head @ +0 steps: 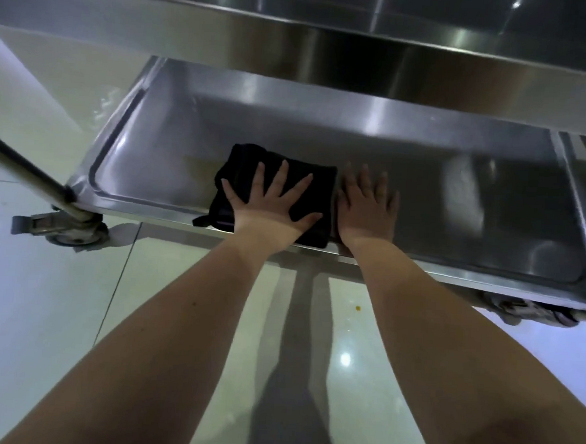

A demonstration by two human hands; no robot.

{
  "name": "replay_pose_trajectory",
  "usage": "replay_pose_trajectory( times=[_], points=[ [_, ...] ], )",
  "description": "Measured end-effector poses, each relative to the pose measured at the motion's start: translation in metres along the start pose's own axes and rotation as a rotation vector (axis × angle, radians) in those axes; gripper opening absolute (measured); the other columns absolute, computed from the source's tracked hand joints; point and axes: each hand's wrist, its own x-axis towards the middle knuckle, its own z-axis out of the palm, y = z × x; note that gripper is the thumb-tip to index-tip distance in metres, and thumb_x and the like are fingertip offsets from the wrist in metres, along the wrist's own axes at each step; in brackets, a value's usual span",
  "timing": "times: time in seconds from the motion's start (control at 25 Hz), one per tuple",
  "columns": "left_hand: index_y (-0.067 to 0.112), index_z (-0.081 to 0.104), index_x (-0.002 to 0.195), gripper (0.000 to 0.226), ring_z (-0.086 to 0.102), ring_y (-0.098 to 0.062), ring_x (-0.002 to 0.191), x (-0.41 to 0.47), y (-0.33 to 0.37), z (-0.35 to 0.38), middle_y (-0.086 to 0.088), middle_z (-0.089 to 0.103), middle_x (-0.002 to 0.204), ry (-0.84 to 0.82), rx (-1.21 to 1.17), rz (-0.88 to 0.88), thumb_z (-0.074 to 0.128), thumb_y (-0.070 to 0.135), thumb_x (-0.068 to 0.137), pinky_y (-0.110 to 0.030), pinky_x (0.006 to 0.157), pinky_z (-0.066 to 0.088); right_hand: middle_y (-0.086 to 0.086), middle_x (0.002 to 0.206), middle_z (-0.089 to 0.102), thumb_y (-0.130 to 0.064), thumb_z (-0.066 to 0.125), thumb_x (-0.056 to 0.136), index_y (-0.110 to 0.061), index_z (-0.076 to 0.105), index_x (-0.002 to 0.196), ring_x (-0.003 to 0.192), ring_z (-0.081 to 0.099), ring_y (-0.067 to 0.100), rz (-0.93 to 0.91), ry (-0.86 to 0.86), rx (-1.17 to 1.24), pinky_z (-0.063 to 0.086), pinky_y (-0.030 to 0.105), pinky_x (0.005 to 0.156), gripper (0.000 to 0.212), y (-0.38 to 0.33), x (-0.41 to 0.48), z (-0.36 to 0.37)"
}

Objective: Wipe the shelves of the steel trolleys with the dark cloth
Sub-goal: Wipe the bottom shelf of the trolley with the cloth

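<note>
The dark cloth (245, 162) lies folded at the near edge of the trolley's lower shelf (430, 196), left of the shelf's middle. The left grip (272, 203) is released and presses flat on it, fingers spread. The right grip (366, 209), also released with straight fingers, rests on the shelf's bare steel just beside the cloth's right edge.

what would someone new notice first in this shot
The eye lands on two bare arms reaching to the steel trolley's lower shelf, where the left hand presses flat, fingers spread, on a folded dark cloth near the front edge. The right hand lies flat on bare steel just right of the cloth. The upper shelf spans the top, and a caster wheel sits at lower left.
</note>
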Motion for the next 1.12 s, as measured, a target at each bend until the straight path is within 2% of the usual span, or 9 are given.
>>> replay_pose_trajectory(
  times=[0.16, 0.28, 0.4, 0.56, 0.64, 0.8, 0.96, 1.12],
  points=[
    [0.064, -0.012, 0.14, 0.074, -0.019, -0.019, 0.148, -0.004, -0.074, -0.002, 0.019, -0.016, 0.161, 0.024, -0.035, -0.089, 0.012, 0.089, 0.075, -0.075, 0.103, -0.013, -0.013, 0.163, -0.006, -0.062, 0.014, 0.097, -0.052, -0.001, 0.15, 0.149, -0.01, 0.032, -0.008, -0.042, -0.166, -0.011, 0.062, 0.113, 0.056, 0.006, 0.003, 0.016],
    [0.065, -0.021, 0.137, 0.075, -0.02, -0.023, 0.148, -0.005, -0.11, -0.005, 0.017, -0.02, 0.16, -0.014, -0.002, -0.191, 0.003, 0.09, 0.071, -0.077, 0.102, -0.012, -0.017, 0.162, -0.011, -0.074, 0.002, 0.088, -0.058, -0.011, 0.145, 0.148, -0.014, 0.036, 0.0, -0.023, -0.236, -0.017, 0.072, 0.102, 0.061, 0.0, 0.002, 0.021],
    [0.066, -0.028, 0.131, 0.075, -0.022, -0.029, 0.147, 0.003, -0.093, 0.001, 0.015, -0.022, 0.16, 0.011, 0.023, -0.146, -0.008, 0.092, 0.064, -0.079, 0.096, -0.015, -0.016, 0.162, -0.011, -0.073, 0.0, 0.086, -0.06, -0.013, 0.143, 0.147, -0.015, 0.038, -0.001, 0.009, -0.248, -0.015, 0.072, 0.104, 0.06, 0.003, -0.001, 0.024],
    [0.062, -0.01, 0.142, 0.077, -0.016, -0.034, 0.148, 0.048, -0.064, -0.005, 0.009, -0.011, 0.163, 0.117, -0.026, -0.028, 0.0, 0.091, 0.071, -0.081, 0.092, -0.016, -0.015, 0.163, -0.01, -0.072, 0.004, 0.089, -0.06, -0.01, 0.144, 0.147, -0.016, 0.038, -0.007, 0.009, -0.242, -0.012, 0.069, 0.109, 0.059, 0.001, -0.003, 0.023],
    [0.061, -0.005, 0.144, 0.076, -0.016, -0.035, 0.148, 0.086, -0.051, -0.017, 0.008, -0.01, 0.164, 0.094, -0.043, -0.017, 0.007, 0.09, 0.075, -0.082, 0.09, -0.016, -0.014, 0.163, -0.01, -0.071, 0.006, 0.09, -0.059, -0.009, 0.145, 0.147, -0.017, 0.038, -0.008, 0.004, -0.246, -0.011, 0.069, 0.109, 0.058, 0.0, -0.004, 0.021],
    [0.058, -0.005, 0.146, 0.076, -0.019, -0.034, 0.147, 0.135, -0.034, -0.04, 0.008, -0.014, 0.163, -0.024, -0.051, -0.014, 0.016, 0.088, 0.079, -0.084, 0.092, -0.013, -0.015, 0.162, -0.01, -0.07, 0.011, 0.092, -0.061, -0.009, 0.144, 0.147, -0.018, 0.035, -0.007, -0.011, -0.231, -0.011, 0.069, 0.109, 0.057, 0.0, -0.007, 0.017],
    [0.057, -0.005, 0.147, 0.076, -0.015, -0.033, 0.148, 0.072, -0.031, -0.023, 0.007, -0.01, 0.164, 0.04, -0.048, 0.028, 0.006, 0.087, 0.078, -0.081, 0.096, -0.013, -0.016, 0.162, -0.011, -0.07, 0.011, 0.092, -0.062, -0.009, 0.143, 0.147, -0.018, 0.033, 0.006, -0.028, -0.227, -0.011, 0.07, 0.109, 0.055, -0.001, -0.006, 0.019],
    [0.066, -0.017, 0.137, 0.073, -0.016, -0.023, 0.149, -0.022, -0.057, 0.014, 0.015, -0.012, 0.162, 0.048, 0.018, 0.039, -0.006, 0.091, 0.07, -0.076, 0.097, -0.019, -0.016, 0.162, -0.01, -0.071, 0.01, 0.091, -0.062, -0.009, 0.143, 0.147, -0.017, 0.034, -0.002, -0.012, -0.225, -0.011, 0.07, 0.108, 0.055, 0.0, -0.007, 0.022]
  ],
)
